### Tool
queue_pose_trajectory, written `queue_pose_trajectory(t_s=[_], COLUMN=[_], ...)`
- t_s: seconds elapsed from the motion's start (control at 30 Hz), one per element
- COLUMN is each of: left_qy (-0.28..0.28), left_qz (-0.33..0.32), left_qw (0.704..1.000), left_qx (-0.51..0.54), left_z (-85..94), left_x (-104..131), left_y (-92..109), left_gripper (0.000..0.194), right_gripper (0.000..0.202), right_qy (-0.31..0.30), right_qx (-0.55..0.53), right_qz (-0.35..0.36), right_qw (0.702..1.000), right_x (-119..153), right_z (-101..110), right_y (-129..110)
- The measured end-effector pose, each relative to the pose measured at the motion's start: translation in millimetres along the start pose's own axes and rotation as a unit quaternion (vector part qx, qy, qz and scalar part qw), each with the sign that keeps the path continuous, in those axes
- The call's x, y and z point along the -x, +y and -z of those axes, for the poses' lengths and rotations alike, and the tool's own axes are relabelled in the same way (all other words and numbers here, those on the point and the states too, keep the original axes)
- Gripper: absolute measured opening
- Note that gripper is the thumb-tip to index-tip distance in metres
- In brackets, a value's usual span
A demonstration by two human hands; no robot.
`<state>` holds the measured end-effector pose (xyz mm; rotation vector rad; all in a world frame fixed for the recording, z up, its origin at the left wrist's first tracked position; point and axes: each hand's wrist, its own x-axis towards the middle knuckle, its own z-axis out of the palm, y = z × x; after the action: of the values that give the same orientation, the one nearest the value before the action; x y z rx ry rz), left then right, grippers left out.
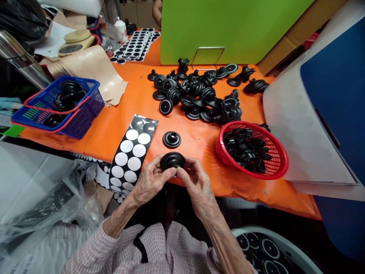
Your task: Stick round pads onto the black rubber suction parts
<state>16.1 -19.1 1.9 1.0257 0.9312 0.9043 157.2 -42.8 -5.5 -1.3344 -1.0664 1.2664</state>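
A round black stepped plastic part (172, 160) is held between both hands at the table's front edge. My left hand (152, 177) grips its left side, thumb near the bottom rim. From the other side my right hand (195, 179) pinches it, the two thumbs almost meeting. Just beyond lies a similar black part (171, 139), flat side down with its hollow stem up. A sheet of round white stickers (127, 155) on black backing lies left of my hands, its near end hanging over the edge. The underside of the held part is hidden.
Many black parts are heaped (196, 91) at the back. A red basket (281, 167) with small black pieces stands right, a blue basket (85, 121) with black parts left. A green board (228, 30) stands behind. Below right is a white tub (296, 243) of black discs.
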Motion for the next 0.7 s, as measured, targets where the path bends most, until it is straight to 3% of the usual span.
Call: queue_pose_trajectory(t_s=[0.13, 0.23, 0.33, 0.43, 0.57, 0.7], left_qy=[0.033, 0.046, 0.051, 0.047, 0.045, 0.038], left_qz=[-0.038, -0.048, -0.029, -0.012, -0.007, -0.003], left_qw=[0.997, 0.987, 0.974, 0.974, 0.977, 0.980], left_qx=[0.050, 0.147, 0.217, 0.223, 0.207, 0.194], left_z=[-1.4, -4.5, -3.5, 3.2, 12.0, 13.7], left_x=[3.0, 1.1, -1.1, -0.8, 1.6, 2.5], left_y=[-8.0, -8.8, -6.4, -5.3, -7.5, -10.6], left_gripper=[0.034, 0.033, 0.033, 0.031, 0.035, 0.038], right_gripper=[0.033, 0.049, 0.041, 0.036, 0.042, 0.036], right_qy=[-0.006, 0.038, 0.045, 0.023, -0.009, 0.014], right_qx=[0.000, -0.023, -0.045, -0.074, -0.098, -0.094], right_qz=[0.025, 0.030, 0.002, 0.003, 0.005, 0.008], right_qw=[1.000, 0.999, 0.998, 0.997, 0.995, 0.995], right_x=[-2.3, -3.9, -3.2, -0.9, 0.0, -0.8], right_z=[-7.1, -14.8, -22.6, -26.0, -24.7, -26.1], right_y=[2.8, 3.1, 1.0, -0.9, -1.3, -1.2])
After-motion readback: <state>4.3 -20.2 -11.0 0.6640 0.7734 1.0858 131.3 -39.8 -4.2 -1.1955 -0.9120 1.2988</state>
